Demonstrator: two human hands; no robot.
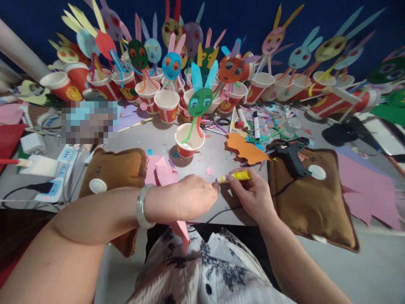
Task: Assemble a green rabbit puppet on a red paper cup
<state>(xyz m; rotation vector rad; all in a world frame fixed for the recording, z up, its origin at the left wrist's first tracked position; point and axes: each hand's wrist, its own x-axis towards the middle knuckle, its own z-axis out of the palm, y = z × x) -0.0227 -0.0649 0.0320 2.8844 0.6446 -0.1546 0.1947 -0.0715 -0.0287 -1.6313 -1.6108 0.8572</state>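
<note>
My right hand (253, 192) holds a yellow-and-white marker (238, 176) sideways between thumb and fingers, just above the table. At the marker's white end is my left hand (193, 196), its back towards me and its fingers curled together. Whatever those fingers pinch is hidden. A silver-coloured bangle circles the left wrist. Pink paper (165, 172) lies under that wrist, and part of it hangs over the table edge. Beyond the hands stands a paper cup (190, 141) with a green rabbit face (200, 102) on straw legs. A small pink paper disc (209, 171) lies nearby.
Several rabbit-faced cups line the back. A glue gun (292, 156) rests on a brown cushion (306, 207) at right, beside orange paper (245, 148). Another brown cushion (115, 166) and a power strip (57, 179) are at left. Scraps and markers (256, 126) litter the table.
</note>
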